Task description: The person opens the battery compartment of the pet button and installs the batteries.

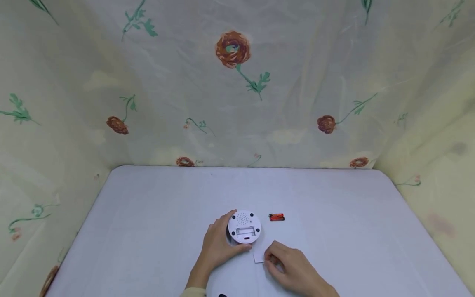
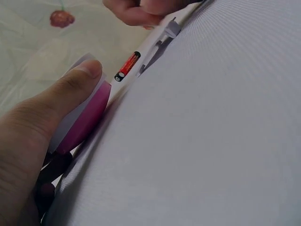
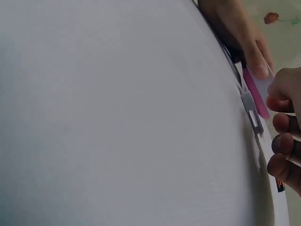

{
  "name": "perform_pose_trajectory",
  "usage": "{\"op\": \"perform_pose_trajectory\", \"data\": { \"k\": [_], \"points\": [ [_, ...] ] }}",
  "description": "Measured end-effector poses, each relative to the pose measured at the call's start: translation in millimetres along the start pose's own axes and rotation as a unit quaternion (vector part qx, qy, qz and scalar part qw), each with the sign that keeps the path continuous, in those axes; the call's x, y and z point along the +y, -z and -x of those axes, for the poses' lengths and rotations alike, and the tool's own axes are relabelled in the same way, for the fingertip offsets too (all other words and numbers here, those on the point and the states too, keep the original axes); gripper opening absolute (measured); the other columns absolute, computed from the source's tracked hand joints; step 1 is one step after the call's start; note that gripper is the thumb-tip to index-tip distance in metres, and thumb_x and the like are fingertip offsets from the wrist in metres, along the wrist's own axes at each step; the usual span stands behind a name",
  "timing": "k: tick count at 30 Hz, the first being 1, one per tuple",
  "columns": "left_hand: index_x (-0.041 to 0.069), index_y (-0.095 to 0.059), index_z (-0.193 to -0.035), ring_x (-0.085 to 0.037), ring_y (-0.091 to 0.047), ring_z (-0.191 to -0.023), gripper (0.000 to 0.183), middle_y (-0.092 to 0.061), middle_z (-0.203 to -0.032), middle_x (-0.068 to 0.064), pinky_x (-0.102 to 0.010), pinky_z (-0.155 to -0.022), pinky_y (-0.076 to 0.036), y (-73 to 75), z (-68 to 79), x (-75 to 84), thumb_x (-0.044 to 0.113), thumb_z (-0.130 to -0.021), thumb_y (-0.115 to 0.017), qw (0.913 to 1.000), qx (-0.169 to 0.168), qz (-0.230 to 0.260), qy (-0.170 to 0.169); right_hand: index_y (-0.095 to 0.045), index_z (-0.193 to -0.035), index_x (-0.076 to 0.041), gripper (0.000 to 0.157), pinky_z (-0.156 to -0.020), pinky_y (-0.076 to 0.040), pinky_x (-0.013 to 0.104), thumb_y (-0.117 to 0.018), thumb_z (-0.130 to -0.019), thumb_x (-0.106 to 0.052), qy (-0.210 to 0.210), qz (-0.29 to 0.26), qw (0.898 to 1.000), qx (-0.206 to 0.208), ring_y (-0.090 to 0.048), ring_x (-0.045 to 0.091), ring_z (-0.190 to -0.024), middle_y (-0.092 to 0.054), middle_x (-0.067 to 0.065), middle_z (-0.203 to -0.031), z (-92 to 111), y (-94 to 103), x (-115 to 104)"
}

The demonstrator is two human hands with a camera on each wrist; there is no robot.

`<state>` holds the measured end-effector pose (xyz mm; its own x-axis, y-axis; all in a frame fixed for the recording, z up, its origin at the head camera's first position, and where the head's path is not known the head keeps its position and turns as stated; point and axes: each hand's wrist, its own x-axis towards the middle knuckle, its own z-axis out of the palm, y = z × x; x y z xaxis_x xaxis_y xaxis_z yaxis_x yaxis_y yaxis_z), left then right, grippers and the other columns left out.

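Observation:
A round white device (image 1: 243, 220) with a magenta side (image 2: 91, 115) is gripped by my left hand (image 1: 219, 239), fingers round its far-left side and thumb at its near edge. Its underside faces up, showing speaker holes, dark feet and an uncovered battery compartment (image 1: 245, 232) without batteries. My right hand (image 1: 291, 266) hovers low over the table with curled fingers, and nothing shows between them. Beside those fingers lies a small white battery cover (image 1: 258, 258), partly hidden by the hand in the head view. Two red-and-black batteries (image 1: 276, 217) lie to the right of the device.
A white-covered table (image 1: 156, 206) spreads under both hands. Floral cloth (image 1: 282, 136) hangs behind it and along both sides. A small dark object (image 1: 222, 295) shows at the bottom edge of the head view.

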<state>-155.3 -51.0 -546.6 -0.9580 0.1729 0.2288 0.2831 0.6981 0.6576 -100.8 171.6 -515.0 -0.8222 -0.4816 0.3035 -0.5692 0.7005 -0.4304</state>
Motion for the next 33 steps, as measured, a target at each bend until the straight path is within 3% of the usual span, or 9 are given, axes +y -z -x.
{"op": "perform_pose_trajectory", "data": {
  "k": [6,10,14,21,33],
  "points": [
    [0.034,-0.028,-0.136,-0.011,-0.047,-0.109,0.100,-0.046,-0.129,0.012,-0.034,-0.088,-0.035,-0.9,-4.3,0.5,0.068,-0.051,-0.069,0.9999,-0.004,0.003,0.016,-0.057,-0.090,-0.020,0.017,-0.058,-0.038,0.013,-0.064,-0.078,-0.010,-0.065,-0.029,0.993,0.099,-0.045,-0.003,-0.068,-0.048,-0.017,-0.081,-20,8.3,35],
    [0.036,-0.028,-0.135,-0.010,-0.047,-0.106,0.100,-0.047,-0.127,0.013,-0.034,-0.086,-0.036,-0.4,-4.2,1.5,0.071,-0.050,-0.066,0.9995,-0.012,0.004,0.027,-0.058,-0.097,-0.018,0.021,-0.062,-0.040,0.019,-0.066,-0.078,-0.016,-0.129,-0.016,0.985,0.110,-0.046,0.004,-0.075,-0.051,-0.009,-0.088,-33,10.8,61],
    [0.035,-0.028,-0.135,-0.010,-0.047,-0.105,0.100,-0.048,-0.126,0.012,-0.034,-0.084,-0.037,0.7,-3.5,1.7,0.071,-0.050,-0.067,0.9994,-0.013,-0.002,0.033,-0.058,-0.099,-0.020,0.028,-0.060,-0.037,0.020,-0.070,-0.075,-0.021,-0.168,-0.017,0.979,0.113,-0.046,0.007,-0.074,-0.050,-0.005,-0.088,-41,8.1,72],
    [0.034,-0.030,-0.135,-0.010,-0.048,-0.102,0.101,-0.049,-0.124,0.012,-0.032,-0.082,-0.037,2.6,2.3,3.0,0.070,-0.049,-0.068,0.9994,-0.008,-0.006,0.035,-0.059,-0.095,-0.024,0.025,-0.059,-0.033,0.020,-0.071,-0.073,-0.025,-0.182,0.003,0.979,0.097,-0.042,0.005,-0.071,-0.047,-0.008,-0.084,-41,-4.5,77],
    [0.034,-0.031,-0.135,-0.010,-0.048,-0.102,0.100,-0.049,-0.125,0.012,-0.033,-0.083,-0.038,4.3,1.0,4.8,0.072,-0.049,-0.066,0.9995,-0.006,-0.020,0.024,-0.061,-0.089,-0.028,0.016,-0.055,-0.033,0.018,-0.069,-0.076,-0.024,-0.186,0.012,0.975,0.122,-0.043,0.003,-0.069,-0.047,-0.013,-0.084,-40,-7.2,76]
  ]
}}
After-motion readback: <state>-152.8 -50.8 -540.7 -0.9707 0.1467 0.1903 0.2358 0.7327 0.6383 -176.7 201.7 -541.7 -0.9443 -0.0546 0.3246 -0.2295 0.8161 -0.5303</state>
